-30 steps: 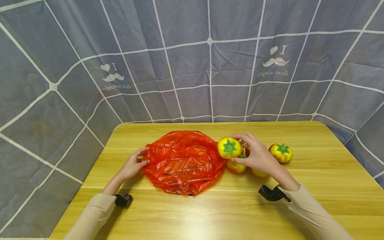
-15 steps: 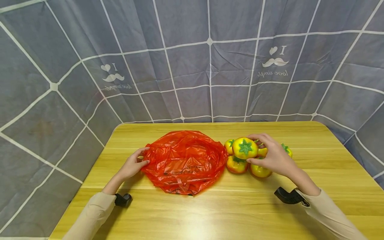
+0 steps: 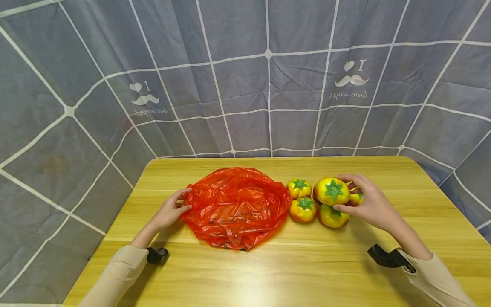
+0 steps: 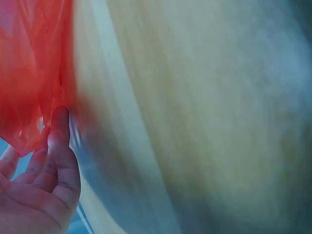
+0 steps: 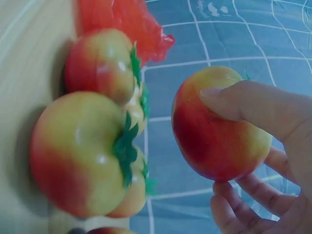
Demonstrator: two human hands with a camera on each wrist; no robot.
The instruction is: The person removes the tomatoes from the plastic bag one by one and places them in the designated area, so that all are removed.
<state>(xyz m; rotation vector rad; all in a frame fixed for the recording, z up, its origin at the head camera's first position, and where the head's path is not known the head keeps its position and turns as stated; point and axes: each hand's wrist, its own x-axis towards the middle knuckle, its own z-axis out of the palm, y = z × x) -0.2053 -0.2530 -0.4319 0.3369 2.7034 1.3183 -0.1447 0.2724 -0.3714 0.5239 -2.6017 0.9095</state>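
Observation:
My right hand (image 3: 370,204) grips a yellow-and-red tomato (image 3: 332,191) by its sides, with its green star-shaped top facing the head camera. In the right wrist view the held tomato (image 5: 219,124) hangs apart from the others, thumb on one side and fingers on the other. Below and around it sit more tomatoes: one at front left (image 3: 303,210), one behind that (image 3: 298,188), one in front (image 3: 333,216), and one partly hidden behind my fingers. On the left, my left hand (image 3: 172,209) holds the edge of a crumpled red plastic bag (image 3: 230,209), its mouth spread wide.
The wooden table (image 3: 245,273) carries everything. A grey curtain (image 3: 245,94) with white grid lines stands behind and beside it. The bag's right edge reaches close to the left tomatoes. Each wrist wears a black camera mount (image 3: 389,257).
My right hand has moved right with the tomato, away from the bag and across the other tomatoes. The two left tomatoes are now uncovered. My left hand and the bag stay put.

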